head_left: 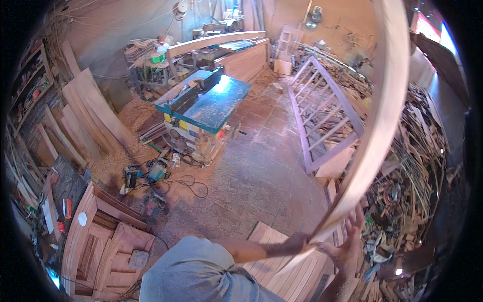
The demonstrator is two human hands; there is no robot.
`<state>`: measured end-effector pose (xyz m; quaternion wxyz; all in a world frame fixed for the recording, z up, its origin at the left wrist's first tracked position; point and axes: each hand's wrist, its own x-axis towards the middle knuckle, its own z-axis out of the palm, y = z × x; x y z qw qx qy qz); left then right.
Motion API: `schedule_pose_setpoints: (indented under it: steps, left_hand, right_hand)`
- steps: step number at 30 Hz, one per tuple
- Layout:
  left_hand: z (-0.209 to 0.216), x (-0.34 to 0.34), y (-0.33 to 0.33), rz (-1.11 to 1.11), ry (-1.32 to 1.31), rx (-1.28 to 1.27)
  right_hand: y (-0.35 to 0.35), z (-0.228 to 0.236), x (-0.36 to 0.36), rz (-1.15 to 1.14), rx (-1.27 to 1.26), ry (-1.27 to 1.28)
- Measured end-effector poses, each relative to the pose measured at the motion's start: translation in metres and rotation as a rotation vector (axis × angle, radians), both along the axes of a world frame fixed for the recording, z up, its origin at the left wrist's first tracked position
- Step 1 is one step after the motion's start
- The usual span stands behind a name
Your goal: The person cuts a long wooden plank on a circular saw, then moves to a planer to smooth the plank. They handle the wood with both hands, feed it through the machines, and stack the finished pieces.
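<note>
A long, pale wooden plank (385,100) rises from low in front of me to the top edge at the right, slanting and bowed by the lens. Near its lower end, my left hand (298,244) reaches across from a grey sleeve and is closed on the plank; its fingers are partly hidden. My right hand (346,246) grips the plank from the right side, with the fingers curled up behind it and the thumb towards the left hand. Below both hands lies a slatted wooden panel (289,274) of several strips.
A table machine (216,103) with a blue-green top stands ahead. Power tools (156,171) with cords lie on the floor (251,181). A purplish barred wooden frame (347,108) leans over piled offcuts (412,201) at right. Carved door panels (108,241) stand at lower left, boards (90,105) behind.
</note>
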<state>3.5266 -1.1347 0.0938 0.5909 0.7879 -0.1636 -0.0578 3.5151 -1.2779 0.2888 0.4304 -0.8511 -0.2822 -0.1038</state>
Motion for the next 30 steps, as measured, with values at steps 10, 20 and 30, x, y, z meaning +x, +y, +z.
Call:
schedule_pose_setpoints:
  steps: [10,20,30]
  left_hand:
    - [0.106,0.279,0.288,0.815,-0.183,-0.545]
    - [0.128,0.491,0.485,1.368,-0.377,-1.063]
    - [0.05,0.671,0.582,1.598,-0.457,-1.162]
  right_hand:
    - [0.083,-0.137,0.29,-0.13,0.086,0.204]
    - [0.228,-0.142,0.664,0.383,-0.011,0.088]
    - [0.492,-0.086,0.976,0.966,-0.306,-0.472]
